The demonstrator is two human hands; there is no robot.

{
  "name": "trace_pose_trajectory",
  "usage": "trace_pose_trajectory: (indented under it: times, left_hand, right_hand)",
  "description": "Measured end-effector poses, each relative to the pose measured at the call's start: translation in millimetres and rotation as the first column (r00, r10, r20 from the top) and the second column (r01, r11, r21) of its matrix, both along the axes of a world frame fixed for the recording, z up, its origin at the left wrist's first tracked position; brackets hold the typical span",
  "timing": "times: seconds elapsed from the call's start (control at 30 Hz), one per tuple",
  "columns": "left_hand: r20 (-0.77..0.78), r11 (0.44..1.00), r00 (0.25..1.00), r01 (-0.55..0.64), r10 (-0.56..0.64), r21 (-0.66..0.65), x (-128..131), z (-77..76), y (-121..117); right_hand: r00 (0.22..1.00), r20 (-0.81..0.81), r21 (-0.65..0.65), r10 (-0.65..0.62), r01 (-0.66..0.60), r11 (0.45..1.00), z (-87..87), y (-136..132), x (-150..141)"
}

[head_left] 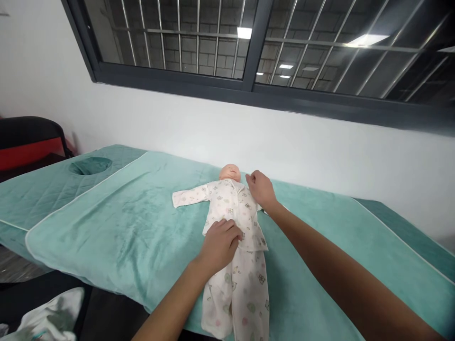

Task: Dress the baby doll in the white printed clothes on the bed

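A baby doll [230, 172] lies on its back on the bed, head toward the wall. It wears a white pajama shirt [225, 199] with small printed figures and matching pajama pants [250, 289]. One sleeve [191, 196] stretches out to the left; the other is mostly behind my right forearm. My left hand [222, 240] rests on the lower front of the shirt, fingers curled and closed on the cloth. Beside the doll's head, at the shoulder on the right, is my right hand [261, 188]. Its fingers are bent closed, and what they hold, if anything, is hidden.
The bed wears a teal plush cover [149, 213] with a face hole [90, 166] at the left. A white wall [170, 118] and barred window [245, 85] stand behind. A black and red chair [30, 142] is at far left, a white cloth [53, 315] at lower left.
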State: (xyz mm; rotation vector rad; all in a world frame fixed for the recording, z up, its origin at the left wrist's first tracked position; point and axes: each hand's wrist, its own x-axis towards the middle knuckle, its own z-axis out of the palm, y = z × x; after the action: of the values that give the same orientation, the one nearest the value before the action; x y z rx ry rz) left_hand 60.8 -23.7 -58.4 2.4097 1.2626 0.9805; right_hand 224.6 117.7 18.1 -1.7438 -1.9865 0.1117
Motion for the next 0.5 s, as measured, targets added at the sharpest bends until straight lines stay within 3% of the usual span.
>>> trace_pose_trajectory:
  times: [0.13, 0.27, 0.5]
  left_hand:
    - [0.030, 0.999, 0.999, -0.014, 0.015, -0.029, 1, -1.9, 0]
    - [0.050, 0.999, 0.999, -0.017, 0.019, -0.032, 2, -1.1, -1]
    - [0.049, 0.998, 0.998, -0.046, 0.047, -0.031, 1, -4.1, -2]
  right_hand:
    - [1.000, 0.006, -0.165, 0.012, -0.010, 0.986, -8.7, -3, 8]
    - [1.000, -0.018, -0.229, 0.022, -0.025, 0.973, -15.9, -2, -5]
    - [0.987, -0.149, -0.249, 0.061, -0.097, 0.964, 5.0, 26, -24]
